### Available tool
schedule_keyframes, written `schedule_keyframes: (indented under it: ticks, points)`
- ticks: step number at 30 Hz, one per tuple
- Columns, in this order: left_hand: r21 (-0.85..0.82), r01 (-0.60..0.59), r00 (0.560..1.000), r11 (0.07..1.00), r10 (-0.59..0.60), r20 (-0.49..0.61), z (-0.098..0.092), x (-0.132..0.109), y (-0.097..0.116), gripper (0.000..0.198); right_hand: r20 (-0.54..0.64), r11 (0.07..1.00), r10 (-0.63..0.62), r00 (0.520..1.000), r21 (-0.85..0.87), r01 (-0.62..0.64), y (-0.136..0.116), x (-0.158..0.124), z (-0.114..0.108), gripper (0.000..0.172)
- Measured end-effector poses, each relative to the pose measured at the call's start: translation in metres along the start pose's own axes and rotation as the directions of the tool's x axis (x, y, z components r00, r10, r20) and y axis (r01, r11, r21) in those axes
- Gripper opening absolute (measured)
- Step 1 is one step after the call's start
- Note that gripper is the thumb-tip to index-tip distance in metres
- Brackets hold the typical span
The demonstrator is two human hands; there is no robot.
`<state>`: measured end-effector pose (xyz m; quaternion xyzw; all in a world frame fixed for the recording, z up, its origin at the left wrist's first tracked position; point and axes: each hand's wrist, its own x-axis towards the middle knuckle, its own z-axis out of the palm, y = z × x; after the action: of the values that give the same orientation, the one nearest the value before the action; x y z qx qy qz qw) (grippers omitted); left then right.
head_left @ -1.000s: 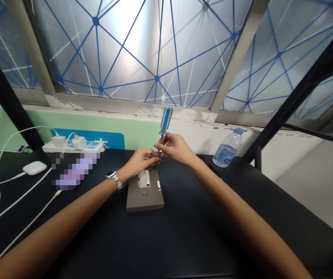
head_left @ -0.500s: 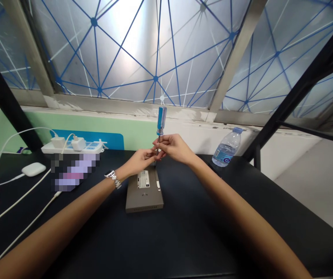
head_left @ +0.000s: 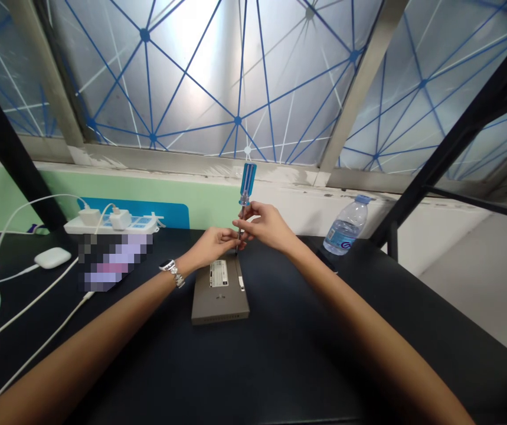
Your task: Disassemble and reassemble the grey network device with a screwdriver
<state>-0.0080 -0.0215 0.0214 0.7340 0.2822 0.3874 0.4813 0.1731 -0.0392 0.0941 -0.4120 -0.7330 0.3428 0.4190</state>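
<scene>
A screwdriver (head_left: 248,180) with a blue and clear handle stands nearly upright, its tip down at the far right corner of a flat grey-brown box-shaped device (head_left: 220,304). My right hand (head_left: 264,225) pinches the metal shaft just below the handle. Lower on the same shaft, the fingers of my left hand (head_left: 215,245) are closed near the tip; a watch (head_left: 172,270) is on that wrist. The device lies flat on the black table, with a white label (head_left: 218,273) on its top. My fingers hide part of the shaft and the device's far edge.
To the right stands a water bottle (head_left: 347,225), with a dark flat object (head_left: 326,260) beside it. On the left are a white power strip (head_left: 147,224) with plugs, white cables (head_left: 41,295), a white case (head_left: 52,258) and a blurred-out object (head_left: 114,262). Black metal posts frame both sides.
The screwdriver's handle has turned about its axis and leans slightly more to the right. My right fingers have shifted on the shaft; my left hand and the device stay put.
</scene>
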Motion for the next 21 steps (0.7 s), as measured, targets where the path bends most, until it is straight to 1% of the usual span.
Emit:
schedule_keyframes:
  ticks: [4,7,10,11,15,17,19,21]
  points:
    - [0.060,0.017,0.999,0.998,-0.014,-0.052,0.003,-0.002,0.006,0.026,0.013,1.000,0.025,1.000,0.016,-0.025,0.004,0.003,-0.003,0.022]
    - [0.084,0.019,0.995,0.996,-0.010,-0.102,0.005,-0.003,0.008,0.022,0.053,0.999,0.012,0.998,0.035,-0.014,0.004,0.004,-0.004,0.014]
    - [0.056,0.001,0.991,0.998,0.006,-0.130,0.005,-0.002,0.004,0.022,0.086,1.000,-0.006,0.996,0.011,0.005,0.002,0.003,-0.002,0.004]
    - [0.045,-0.007,0.992,0.999,0.013,-0.124,0.004,-0.001,0.003,0.022,0.093,1.000,-0.004,0.996,0.005,0.004,0.000,0.002,-0.001,0.002]
    - [0.032,-0.039,0.999,0.999,0.039,-0.020,0.000,0.000,0.002,0.027,0.134,1.000,0.005,0.991,0.029,-0.009,-0.006,-0.001,0.001,0.013]
    - [0.043,-0.043,0.999,0.998,0.042,0.030,-0.002,0.000,0.003,0.028,0.162,0.998,0.015,0.987,0.052,-0.024,-0.008,-0.003,0.002,0.014]
    - [0.049,-0.046,0.998,0.998,0.043,0.051,-0.003,0.000,0.003,0.029,0.184,0.997,0.030,0.982,0.069,-0.044,-0.009,-0.004,0.003,0.014]
    - [0.050,-0.047,0.998,0.998,0.045,0.039,-0.003,-0.001,0.003,0.027,0.170,0.998,0.027,0.985,0.056,-0.037,-0.008,-0.004,0.003,0.013]
